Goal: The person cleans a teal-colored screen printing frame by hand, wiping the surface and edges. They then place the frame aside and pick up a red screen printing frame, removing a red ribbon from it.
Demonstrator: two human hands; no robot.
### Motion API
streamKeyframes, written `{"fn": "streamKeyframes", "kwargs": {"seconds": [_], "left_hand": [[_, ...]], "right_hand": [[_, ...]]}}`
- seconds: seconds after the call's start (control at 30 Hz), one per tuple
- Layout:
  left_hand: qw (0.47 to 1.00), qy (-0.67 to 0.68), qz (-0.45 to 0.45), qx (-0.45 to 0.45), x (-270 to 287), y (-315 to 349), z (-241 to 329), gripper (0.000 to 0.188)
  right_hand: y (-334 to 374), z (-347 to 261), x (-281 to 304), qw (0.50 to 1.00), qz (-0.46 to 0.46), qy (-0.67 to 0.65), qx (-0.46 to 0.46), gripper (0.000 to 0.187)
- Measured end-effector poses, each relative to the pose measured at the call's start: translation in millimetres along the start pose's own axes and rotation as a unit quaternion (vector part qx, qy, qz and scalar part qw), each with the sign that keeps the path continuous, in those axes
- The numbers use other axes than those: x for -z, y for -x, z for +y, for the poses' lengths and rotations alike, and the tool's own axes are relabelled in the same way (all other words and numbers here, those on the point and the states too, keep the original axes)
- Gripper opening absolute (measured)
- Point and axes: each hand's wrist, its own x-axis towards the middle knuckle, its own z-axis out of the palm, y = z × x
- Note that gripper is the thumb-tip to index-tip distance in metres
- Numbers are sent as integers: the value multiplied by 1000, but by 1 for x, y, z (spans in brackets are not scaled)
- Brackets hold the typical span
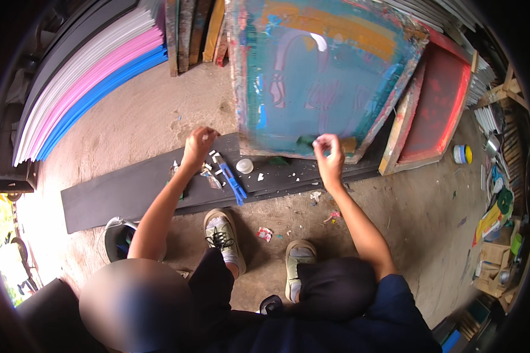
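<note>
1. Framed screen (330, 76) stands at the black boards (118, 197), long axis pointing forward, lower edge nearest.
2. Right hand (331, 154) pinches a green scrap (305, 142).
3. Left hand (199, 144) is curled; whether holding anything, I cannot tell.

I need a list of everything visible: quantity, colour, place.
Screen frame: one, teal, upper centre
Smaller frame: one, red, upper right
Stacked sheets: many, mixed, upper left
Boards: several, brown, top
Flat panels: at least two, black, floor
Tool: one, blue, on panels
Cap: one, whitish, beside tool
Tub: one, yellow-blue, right
Container: one, dark, lower left
Wrapper: one, red-white, lower centre
Small bits: many, mostly white, centre
Scrap: one, green, at right hand
Clutter: uncounted, mixed, right edge
Shoes: two, greenish, lower centre
Left hand: one, bare, over panels
Right hand: one, bare, before screen frame
</note>
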Motion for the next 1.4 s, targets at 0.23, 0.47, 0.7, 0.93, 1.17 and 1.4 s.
{"fn": "streamKeyframes", "kwargs": {"seconds": [0.23,0.47,0.7,0.93,1.17,1.4], "left_hand": [[917,383,69,84,-37,-69,58,55],[922,364,77,104,-60,-76,59,56],[938,317,98,98,-64,-74,64,57],[940,310,89,114,-66,-75,55,65],[940,296,161,53,-77,-83,53,56],[931,246,267,22,-92,-88,48,50]], "right_hand": [[-82,-16,40,962,261,6,78,11],[-92,3,35,906,241,240,253,23],[-49,42,-5,891,-64,342,292,62],[-122,27,50,872,104,414,241,67],[-88,59,77,733,-246,491,401,67],[-138,10,64,879,86,396,251,77]]}}
